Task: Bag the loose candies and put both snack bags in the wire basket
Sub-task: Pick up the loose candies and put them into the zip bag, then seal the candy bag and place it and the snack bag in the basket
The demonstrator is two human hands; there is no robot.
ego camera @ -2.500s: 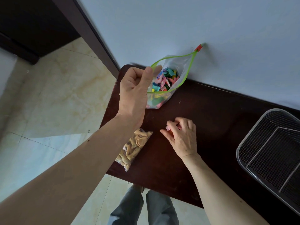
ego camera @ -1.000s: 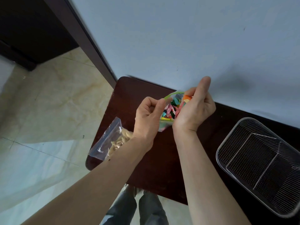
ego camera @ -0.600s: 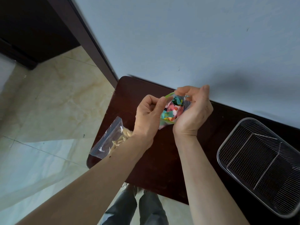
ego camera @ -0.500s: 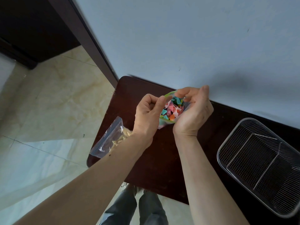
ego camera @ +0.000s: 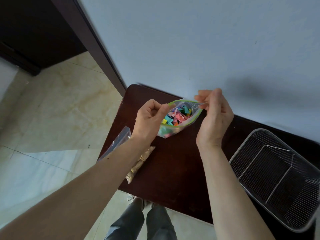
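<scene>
Pale blue wall (ego camera: 190, 40) fills the upper part of the view; beige tiled floor (ego camera: 57, 115) lies to the left. Dark wooden table (ego camera: 173, 167) stands against the wall, its left end rounded. Wire basket (ego camera: 277, 184) sits on the table's right end, well apart from both bags, with nothing visible in it; a wire divider crosses its floor.

Two bare forearms reach in from the bottom edge. Clear bag of tan snacks (ego camera: 136, 163) lies flat on the table's left edge, partly hidden under the left forearm, one corner overhanging the floor.

Candy bag (ego camera: 178, 118), clear with a green zip rim, is held above the table between the hands, mouth open and facing up. Multicoloured candies (ego camera: 178, 116) are inside it: pink, teal, yellow, orange.

Left hand (ego camera: 149, 118): fingers curled, thumb and forefinger pinching the left end of the green rim. Right hand (ego camera: 214, 118): fingertips pinching the right end of the rim, remaining fingers loosely bent. Rim is pulled apart between the two grips into an oval.

Grey trouser legs (ego camera: 142, 222) show below the table edge.
</scene>
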